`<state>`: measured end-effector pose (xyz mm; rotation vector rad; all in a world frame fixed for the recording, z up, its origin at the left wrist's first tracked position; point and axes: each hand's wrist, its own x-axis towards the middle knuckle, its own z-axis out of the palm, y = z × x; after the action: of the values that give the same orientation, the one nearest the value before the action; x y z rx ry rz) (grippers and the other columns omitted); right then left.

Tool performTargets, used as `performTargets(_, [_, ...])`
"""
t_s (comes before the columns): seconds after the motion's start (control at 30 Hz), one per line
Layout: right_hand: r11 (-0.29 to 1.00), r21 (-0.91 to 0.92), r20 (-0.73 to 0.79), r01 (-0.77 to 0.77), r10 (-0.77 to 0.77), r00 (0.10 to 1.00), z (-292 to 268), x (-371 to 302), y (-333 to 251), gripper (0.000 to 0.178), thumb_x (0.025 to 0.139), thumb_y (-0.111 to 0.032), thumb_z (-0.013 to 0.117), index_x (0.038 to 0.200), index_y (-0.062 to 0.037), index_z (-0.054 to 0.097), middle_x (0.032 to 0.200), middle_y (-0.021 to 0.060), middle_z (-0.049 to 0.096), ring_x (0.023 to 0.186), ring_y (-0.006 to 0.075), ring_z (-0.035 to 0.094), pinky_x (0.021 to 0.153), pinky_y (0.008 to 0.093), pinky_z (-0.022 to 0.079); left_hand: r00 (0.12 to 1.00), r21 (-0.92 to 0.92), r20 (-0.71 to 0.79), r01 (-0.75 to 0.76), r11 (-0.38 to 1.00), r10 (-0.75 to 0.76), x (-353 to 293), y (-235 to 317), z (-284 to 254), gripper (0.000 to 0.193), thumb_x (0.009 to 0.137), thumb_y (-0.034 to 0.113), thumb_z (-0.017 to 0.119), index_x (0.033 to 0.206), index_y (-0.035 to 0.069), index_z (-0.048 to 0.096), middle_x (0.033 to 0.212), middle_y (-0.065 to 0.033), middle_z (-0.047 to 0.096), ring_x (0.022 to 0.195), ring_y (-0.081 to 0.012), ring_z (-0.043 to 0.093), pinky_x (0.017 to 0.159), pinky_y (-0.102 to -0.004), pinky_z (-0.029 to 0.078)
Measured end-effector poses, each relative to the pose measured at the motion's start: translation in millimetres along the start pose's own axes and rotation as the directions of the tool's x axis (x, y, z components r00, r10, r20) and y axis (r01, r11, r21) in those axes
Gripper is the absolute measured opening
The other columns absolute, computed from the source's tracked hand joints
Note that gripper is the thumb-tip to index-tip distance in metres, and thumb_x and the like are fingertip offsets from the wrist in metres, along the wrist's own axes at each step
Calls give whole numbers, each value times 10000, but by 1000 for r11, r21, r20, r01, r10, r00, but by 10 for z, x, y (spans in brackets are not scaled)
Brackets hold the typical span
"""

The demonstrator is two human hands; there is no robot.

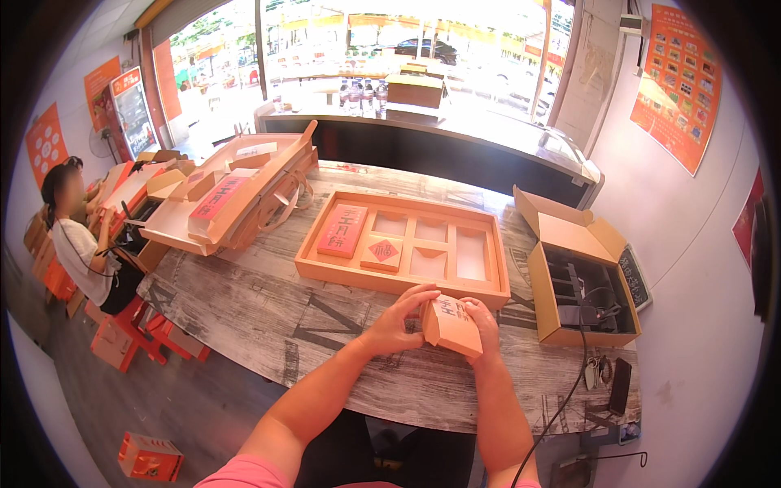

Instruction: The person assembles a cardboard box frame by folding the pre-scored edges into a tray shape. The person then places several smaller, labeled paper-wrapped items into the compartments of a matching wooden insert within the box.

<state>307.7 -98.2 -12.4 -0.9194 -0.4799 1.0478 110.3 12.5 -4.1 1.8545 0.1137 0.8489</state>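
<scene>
Between my two hands is a small kraft-brown carton [449, 332] with dark characters on its upper face, held just above the near side of the table. My left hand [399, 324] grips its left side with bent fingers, while my right hand [486, 332] is wrapped round its right side. Just beyond them lies a shallow gift box tray [390, 286] divided into compartments. A long red-faced box [342, 231] fills its left compartment. Beside that sits a small square box [381, 253] with a red diamond label. The other compartments show bare bottoms.
Stacked cartons and lids [232, 195] stand at the table's left. An open cardboard box [584, 301] with black equipment is at right, near keys [596, 372] and a dark phone-like object [620, 387]. A cable crosses beside my right forearm. Another person [81, 236] sits far left.
</scene>
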Motion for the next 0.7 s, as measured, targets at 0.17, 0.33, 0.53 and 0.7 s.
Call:
performTargets(0.17, [992,-99,-40,76,-80,996,25,-24,30,327,1086,-322,577,1222,-27,620,1142,86,692,1030,171,672,905,335,560,997,-46,-49,55,997,-58,-14,-61,-8,718,832,75,812,1488,50,521,1567,-132,466,1434,-239,469,1120,-398,469])
performTargets(0.33, [900,-322,85,294,-281,956,42,-39,21,414,1103,-352,558,1352,-22,566,1308,96,654,1187,179,623,1012,330,492,958,-222,-124,227,948,-258,-30,-140,18,591,919,198,813,1411,0,553,1336,-119,647,1229,-218,633,1039,-380,537])
performTargets(0.53, [777,-437,193,452,-410,891,27,-24,84,442,1013,-114,679,1409,-10,513,1369,121,612,1295,246,590,1102,368,454,949,-316,-100,255,914,-300,-24,-154,5,512,985,145,722,1442,-1,543,1326,-71,647,1219,-156,611,1037,-345,510])
performTargets(0.7, [702,-443,254,558,-498,829,91,-64,49,502,973,-40,690,1441,-22,507,1412,113,588,1288,245,597,1087,383,484,948,-293,-50,287,912,-315,-49,-221,-10,544,1000,131,703,1497,29,506,1301,-70,656,1200,-144,610,1014,-332,516])
